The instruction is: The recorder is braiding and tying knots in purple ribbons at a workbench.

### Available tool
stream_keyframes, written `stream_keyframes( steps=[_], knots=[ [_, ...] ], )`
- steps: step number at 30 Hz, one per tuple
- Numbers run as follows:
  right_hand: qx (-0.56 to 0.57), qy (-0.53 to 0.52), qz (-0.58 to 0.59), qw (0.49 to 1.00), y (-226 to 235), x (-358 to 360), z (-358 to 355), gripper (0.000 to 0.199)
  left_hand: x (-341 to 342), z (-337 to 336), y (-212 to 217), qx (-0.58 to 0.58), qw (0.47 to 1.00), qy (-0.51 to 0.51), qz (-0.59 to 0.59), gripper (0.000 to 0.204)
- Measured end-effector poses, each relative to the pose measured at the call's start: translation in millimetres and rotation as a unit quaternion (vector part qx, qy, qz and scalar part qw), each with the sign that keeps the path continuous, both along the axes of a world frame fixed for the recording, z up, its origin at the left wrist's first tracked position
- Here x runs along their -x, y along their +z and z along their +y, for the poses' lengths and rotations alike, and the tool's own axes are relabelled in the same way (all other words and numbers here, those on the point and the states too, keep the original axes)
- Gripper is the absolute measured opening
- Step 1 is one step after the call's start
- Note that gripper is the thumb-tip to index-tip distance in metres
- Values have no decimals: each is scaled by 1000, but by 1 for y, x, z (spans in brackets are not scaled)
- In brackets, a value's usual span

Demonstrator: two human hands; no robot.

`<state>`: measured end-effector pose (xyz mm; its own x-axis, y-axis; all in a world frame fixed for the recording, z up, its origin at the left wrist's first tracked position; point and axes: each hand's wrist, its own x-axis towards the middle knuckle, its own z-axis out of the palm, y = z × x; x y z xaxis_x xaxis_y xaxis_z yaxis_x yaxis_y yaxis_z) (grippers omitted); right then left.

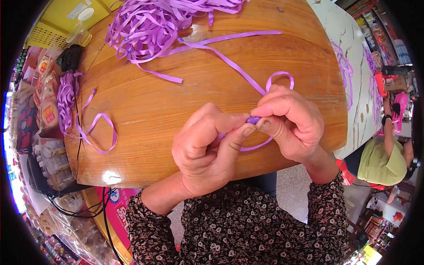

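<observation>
Both hands meet over the near edge of a round wooden table (176, 101). My left hand (207, 150) and my right hand (291, 119) pinch the same purple ribbon (238, 68) between thumbs and forefingers, where a small folded knot of it shows at the fingertips. A loop of the ribbon stands up behind my right hand, and another curve runs under both hands. The ribbon trails back across the table to a big loose heap of purple ribbon (150, 26) at the far side.
A short ribbon piece (99, 130) and a finished bundle of ribbon (66, 99) lie at the table's left edge, by a black cable. Packaged goods line the left. A white marble-look table (353, 53) with more ribbon stands right, where another person (386, 152) sits.
</observation>
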<state>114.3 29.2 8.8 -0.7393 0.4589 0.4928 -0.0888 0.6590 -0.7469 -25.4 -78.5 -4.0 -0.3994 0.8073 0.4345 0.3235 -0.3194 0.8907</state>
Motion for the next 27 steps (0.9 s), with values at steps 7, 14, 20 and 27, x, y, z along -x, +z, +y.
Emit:
stream_keyframes(
  steps=[7, 14, 20, 27],
  knots=[
    [-64, -21, 10, 998, 2, 4, 5, 21, -2, 1, -11, 60, 965, -51, -251, 4],
    [-126, -29, -2, 992, 2, 5, 4, 32, 0, 6, -10, 49, 876, -105, -468, 6],
    [-176, -38, 20, 983, 3, 2, 9, 30, 3, 4, -13, 76, 832, -162, -525, 7],
    [-167, -43, 20, 985, 11, -1, 3, 28, 0, 4, -14, 86, 841, -187, -501, 5]
  ],
)
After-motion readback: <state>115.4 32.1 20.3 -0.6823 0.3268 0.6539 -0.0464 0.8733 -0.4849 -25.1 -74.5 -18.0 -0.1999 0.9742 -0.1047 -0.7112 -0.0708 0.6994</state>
